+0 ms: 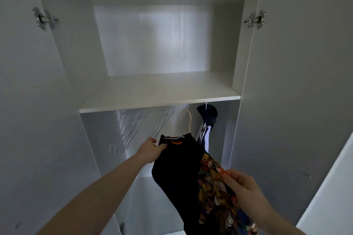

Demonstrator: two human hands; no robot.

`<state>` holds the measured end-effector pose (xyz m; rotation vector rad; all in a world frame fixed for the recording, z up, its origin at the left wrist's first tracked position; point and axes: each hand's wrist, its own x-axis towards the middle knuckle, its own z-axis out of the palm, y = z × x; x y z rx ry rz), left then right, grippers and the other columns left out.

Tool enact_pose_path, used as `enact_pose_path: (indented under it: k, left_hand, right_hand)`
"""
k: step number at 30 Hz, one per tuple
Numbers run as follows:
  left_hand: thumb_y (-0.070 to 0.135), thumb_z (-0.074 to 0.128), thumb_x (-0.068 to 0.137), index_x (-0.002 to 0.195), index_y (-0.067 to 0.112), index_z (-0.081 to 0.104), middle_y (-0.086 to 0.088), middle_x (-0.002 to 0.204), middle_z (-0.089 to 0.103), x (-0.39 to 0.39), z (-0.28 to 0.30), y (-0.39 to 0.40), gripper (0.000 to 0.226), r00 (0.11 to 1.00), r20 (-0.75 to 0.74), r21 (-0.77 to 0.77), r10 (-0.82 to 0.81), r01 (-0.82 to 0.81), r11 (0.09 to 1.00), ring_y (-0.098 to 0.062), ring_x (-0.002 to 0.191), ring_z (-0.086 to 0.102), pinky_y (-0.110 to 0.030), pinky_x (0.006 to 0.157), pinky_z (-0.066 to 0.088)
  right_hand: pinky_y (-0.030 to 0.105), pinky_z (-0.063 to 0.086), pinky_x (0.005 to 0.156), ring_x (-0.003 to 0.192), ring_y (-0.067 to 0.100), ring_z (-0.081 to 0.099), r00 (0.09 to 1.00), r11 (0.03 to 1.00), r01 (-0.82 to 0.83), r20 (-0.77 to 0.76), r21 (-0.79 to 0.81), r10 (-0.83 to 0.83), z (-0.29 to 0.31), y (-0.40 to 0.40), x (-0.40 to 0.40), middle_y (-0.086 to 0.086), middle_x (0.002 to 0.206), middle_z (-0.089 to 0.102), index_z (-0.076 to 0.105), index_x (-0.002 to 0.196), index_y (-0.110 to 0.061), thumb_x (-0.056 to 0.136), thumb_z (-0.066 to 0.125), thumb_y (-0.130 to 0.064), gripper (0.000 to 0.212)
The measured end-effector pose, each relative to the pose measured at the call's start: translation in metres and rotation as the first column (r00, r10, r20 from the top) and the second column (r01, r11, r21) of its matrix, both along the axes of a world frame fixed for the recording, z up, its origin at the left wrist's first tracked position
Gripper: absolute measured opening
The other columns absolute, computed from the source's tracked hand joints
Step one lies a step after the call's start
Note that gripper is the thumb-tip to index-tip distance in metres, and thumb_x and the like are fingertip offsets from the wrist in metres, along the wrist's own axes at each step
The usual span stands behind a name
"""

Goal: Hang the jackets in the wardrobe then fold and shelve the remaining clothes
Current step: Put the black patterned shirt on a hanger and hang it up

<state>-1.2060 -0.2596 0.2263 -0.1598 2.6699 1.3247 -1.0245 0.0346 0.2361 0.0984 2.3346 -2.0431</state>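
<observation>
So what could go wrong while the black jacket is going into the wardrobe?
The black jacket could slide off its hanger, since the left hand grips only one shoulder and the hook does not look settled on a rail yet. The patterned lining, pinched by the right hand, may bunch up. Swinging it in could also knock the striped jacket hanging beside it.

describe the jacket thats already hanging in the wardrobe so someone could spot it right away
Look inside the open wardrobe, under the shelf, at the far right of the hanging space. The navy jacket hangs there, right of the empty hangers. White stripes run down it, unlike the black jacket the left hand holds.
</observation>
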Motion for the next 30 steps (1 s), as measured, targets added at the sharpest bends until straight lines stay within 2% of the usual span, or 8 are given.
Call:
enact_pose_path:
  k: [5,9,12,15,18,23,27,30]
  left_hand:
    - [0.040,0.071,0.091,0.102,0.012,0.051,-0.016,0.101,0.069,-0.051,-0.013,-0.009,0.036,0.998,-0.056,0.017,-0.028,0.029,0.999,-0.033,0.088,0.071,-0.046,0.077,0.059]
    - [0.015,0.062,0.095,0.096,0.007,0.061,-0.020,0.099,0.072,-0.083,-0.013,-0.011,0.009,0.989,-0.139,-0.023,-0.046,0.043,0.999,-0.038,0.092,0.071,-0.046,0.081,0.060]
    - [0.014,0.064,0.097,0.102,0.008,0.067,-0.014,0.101,0.072,-0.090,-0.008,0.002,0.009,0.968,-0.207,-0.057,-0.143,0.134,0.989,-0.031,0.098,0.068,-0.032,0.080,0.052]
    - [0.011,0.063,0.097,0.097,0.014,0.065,-0.005,0.093,0.070,-0.080,-0.006,0.027,0.004,0.899,-0.289,-0.068,-0.330,0.324,0.943,-0.023,0.092,0.065,-0.025,0.070,0.041]
    - [0.015,0.064,0.097,0.103,0.018,0.066,0.003,0.093,0.066,-0.068,-0.010,0.050,0.007,0.819,-0.314,-0.108,-0.481,0.472,0.875,-0.020,0.092,0.065,-0.027,0.082,0.049]
    - [0.018,0.061,0.098,0.103,0.022,0.059,0.002,0.100,0.062,-0.091,-0.013,0.049,0.007,0.830,-0.276,-0.192,-0.485,0.446,0.874,-0.021,0.097,0.060,-0.030,0.090,0.047]
    - [0.018,0.059,0.099,0.100,0.020,0.056,-0.002,0.104,0.062,-0.119,-0.017,0.046,0.003,0.879,-0.221,-0.208,-0.422,0.381,0.901,-0.024,0.098,0.060,-0.028,0.082,0.044]
    - [0.019,0.056,0.101,0.114,0.010,0.062,-0.011,0.116,0.064,-0.138,-0.022,0.047,0.017,0.915,-0.194,-0.185,-0.355,0.321,0.929,-0.028,0.105,0.062,-0.032,0.086,0.049]
  right_hand:
    - [0.040,0.046,0.078,0.082,0.042,0.067,1.000,0.999,0.005,-0.028,0.034,-0.004,-0.004,0.000,-0.026,0.030,0.091,0.069,0.074,0.090,-0.007,0.100,0.063,-0.028,0.026]
    - [0.037,0.040,0.075,0.073,0.024,0.063,0.998,0.996,0.060,-0.022,0.060,-0.059,-0.011,-0.010,-0.039,0.012,0.078,0.069,0.074,0.086,-0.010,0.096,0.068,-0.031,0.024]
    - [0.038,0.046,0.076,0.077,0.026,0.070,0.990,0.983,0.136,0.018,0.124,-0.140,-0.022,-0.023,-0.048,0.015,0.084,0.074,0.076,0.086,-0.017,0.100,0.061,-0.030,0.024]
    - [0.027,0.042,0.061,0.060,0.011,0.062,0.976,0.951,0.205,0.027,0.232,-0.217,-0.035,-0.047,-0.060,0.007,0.067,0.068,0.073,0.078,-0.020,0.101,0.059,-0.033,0.030]
    - [0.013,0.042,0.050,0.054,0.001,0.063,0.949,0.933,0.298,0.043,0.202,-0.313,-0.050,-0.071,-0.081,-0.005,0.061,0.069,0.074,0.081,-0.018,0.103,0.056,-0.029,0.031]
    - [0.022,0.044,0.055,0.055,0.008,0.060,0.914,0.911,0.404,-0.010,0.078,-0.405,-0.063,-0.095,-0.117,-0.006,0.054,0.061,0.066,0.068,-0.018,0.101,0.060,-0.030,0.037]
    - [0.018,0.046,0.054,0.057,0.006,0.060,0.903,0.898,0.429,-0.048,0.096,-0.426,-0.072,-0.111,-0.148,-0.008,0.058,0.062,0.067,0.074,-0.014,0.102,0.056,-0.031,0.034]
    - [0.022,0.045,0.054,0.061,0.014,0.060,0.904,0.901,0.427,-0.059,0.074,-0.424,-0.076,-0.117,-0.173,0.001,0.066,0.064,0.065,0.079,-0.008,0.103,0.053,-0.032,0.035]
